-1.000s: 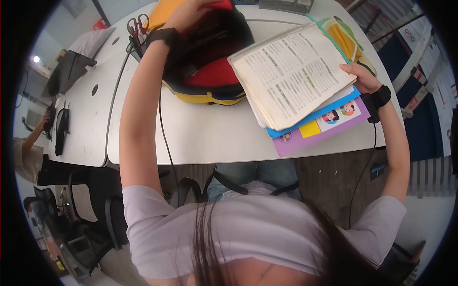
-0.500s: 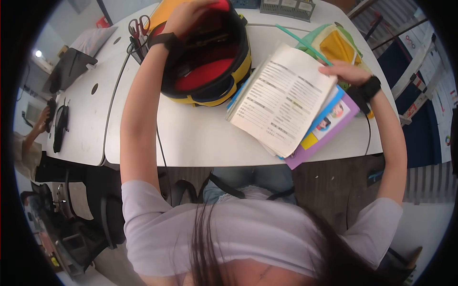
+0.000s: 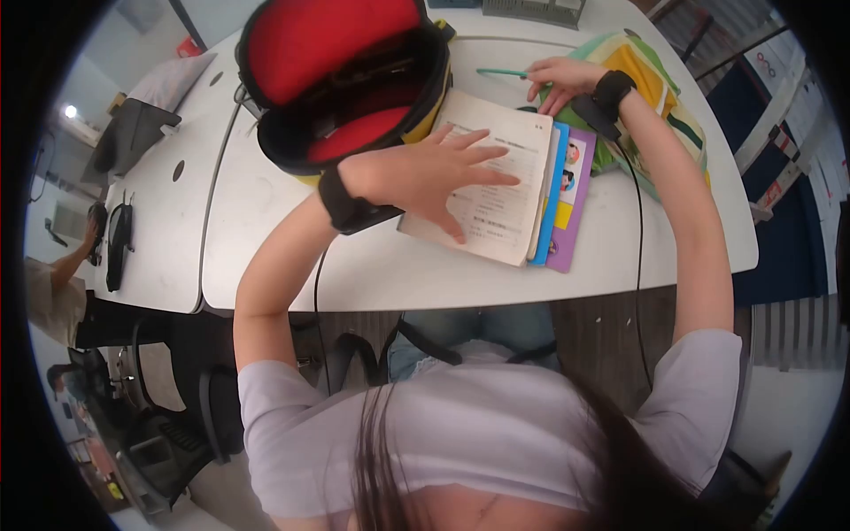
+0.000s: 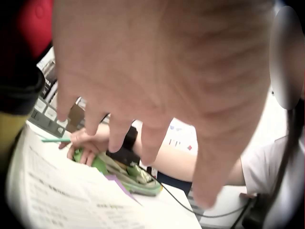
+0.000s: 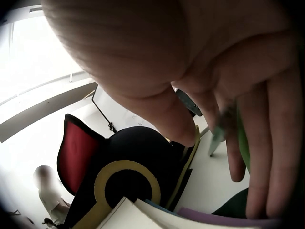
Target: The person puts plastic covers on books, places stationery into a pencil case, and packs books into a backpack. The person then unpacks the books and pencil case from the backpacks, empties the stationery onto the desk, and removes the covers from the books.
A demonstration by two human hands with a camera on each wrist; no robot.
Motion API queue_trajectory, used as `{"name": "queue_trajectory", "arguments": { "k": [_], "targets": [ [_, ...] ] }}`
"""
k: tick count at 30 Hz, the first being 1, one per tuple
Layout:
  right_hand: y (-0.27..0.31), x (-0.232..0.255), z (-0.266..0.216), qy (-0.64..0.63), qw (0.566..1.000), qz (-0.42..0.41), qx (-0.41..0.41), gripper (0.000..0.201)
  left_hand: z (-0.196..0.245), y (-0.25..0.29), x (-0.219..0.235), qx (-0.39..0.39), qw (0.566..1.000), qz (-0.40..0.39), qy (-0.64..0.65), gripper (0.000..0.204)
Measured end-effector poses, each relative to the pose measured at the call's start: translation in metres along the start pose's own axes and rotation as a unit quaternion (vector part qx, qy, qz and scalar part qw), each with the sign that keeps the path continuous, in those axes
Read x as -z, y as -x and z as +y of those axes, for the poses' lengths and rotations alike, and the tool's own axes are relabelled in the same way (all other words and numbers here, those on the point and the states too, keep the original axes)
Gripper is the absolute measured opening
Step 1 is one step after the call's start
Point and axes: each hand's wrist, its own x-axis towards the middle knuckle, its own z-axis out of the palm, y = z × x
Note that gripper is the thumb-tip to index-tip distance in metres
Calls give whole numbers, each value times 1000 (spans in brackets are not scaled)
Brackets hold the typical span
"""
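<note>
My left hand (image 3: 425,177) is over the open pages of a printed book (image 3: 482,232), fingers spread wide; the left wrist view shows its palm close above the page. Under that book lie a blue booklet (image 3: 556,190) and a purple booklet (image 3: 580,190) with cartoon faces, both jutting out on the right. My right hand (image 3: 567,81) is beyond the stack, holding a slim green pencil (image 3: 498,72) between its fingers. The pencil's tip points left. Beneath the right hand is a green and yellow cloth bag (image 3: 651,88).
A black and yellow bag (image 3: 434,111) with a red lining stands open beside the books at the left. Grey bins (image 3: 536,11) sit at the back of the white table (image 3: 372,274). A cable (image 3: 639,248) trails from the right wrist. Another person's arm (image 3: 75,248) shows far left.
The left hand has come from the bag's flap down over the book. The books have been set down beside the bag; the right hand has left them and moved back with the pencil.
</note>
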Motion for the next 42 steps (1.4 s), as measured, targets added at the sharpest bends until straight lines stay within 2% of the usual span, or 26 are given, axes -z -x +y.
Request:
{"name": "queue_trajectory", "arguments": {
  "k": [1,3,5,7,8,10,12,14,16,18,19,21,22,23,24,25,27,28,30,31,32,33,34,36,39,42],
  "targets": [
    [3,-6,-1,28,999,37,13,46,2,-3,-8,34,995,-87,-23,84],
    [5,-14,-2,96,989,105,32,49,1,-9,-14,45,994,-100,-13,90],
    [9,-22,-5,147,980,127,39,49,-2,-9,-19,60,991,-115,-10,95],
    [11,-27,-7,207,965,149,52,44,-1,-5,-26,31,998,15,-60,72],
    [13,-27,-6,209,965,147,54,44,-5,-4,-20,34,997,15,-61,72],
    [19,-29,-5,242,953,139,115,38,-19,1,3,131,979,10,159,41],
    [26,-35,2,236,951,148,133,33,-26,18,22,186,968,92,140,24],
    [35,-42,7,258,933,164,191,30,-42,39,33,215,965,129,80,26],
    [41,-48,6,272,926,174,198,28,-55,55,41,218,951,214,-39,28],
    [41,-54,5,289,900,188,267,28,-70,64,52,250,939,217,-87,30],
    [42,-61,2,288,900,188,268,28,-78,66,53,255,932,239,-100,31],
    [39,-81,-14,367,796,262,405,28,-87,65,51,262,922,260,-114,31],
    [36,-87,-24,367,795,261,407,28,-90,64,48,263,907,253,-211,31],
    [32,-94,-34,382,775,254,434,29,-92,64,47,260,883,243,-306,32],
    [26,-101,-42,397,755,246,461,30,-95,63,49,262,882,242,-308,32],
    [18,-105,-50,396,754,245,463,30,-98,63,51,284,879,222,-311,34],
    [-7,-106,-67,384,782,216,440,33,-101,64,53,306,875,201,-317,37],
    [-24,-103,-75,383,781,218,441,33,-101,65,53,277,880,228,-310,34],
    [-57,-100,-87,447,705,264,483,40,-96,64,57,246,884,254,-305,31],
    [-58,-103,-98,446,705,266,484,40,-85,61,61,286,905,214,-229,27],
    [-57,-105,-113,419,737,271,456,43,-78,59,63,323,918,173,-151,24],
    [-56,-108,-123,391,768,275,427,46,-80,60,55,289,932,206,-76,19],
    [-68,-108,-127,390,768,275,427,46,-86,59,48,314,936,145,-61,19],
    [-95,-100,-130,390,731,295,477,49,-115,56,31,318,942,81,-70,29],
    [-92,-103,-134,384,738,303,464,49,-184,50,9,319,932,116,-128,39],
    [-82,-98,-134,385,740,294,466,48,-203,36,16,312,928,146,-141,39]
  ]
}}
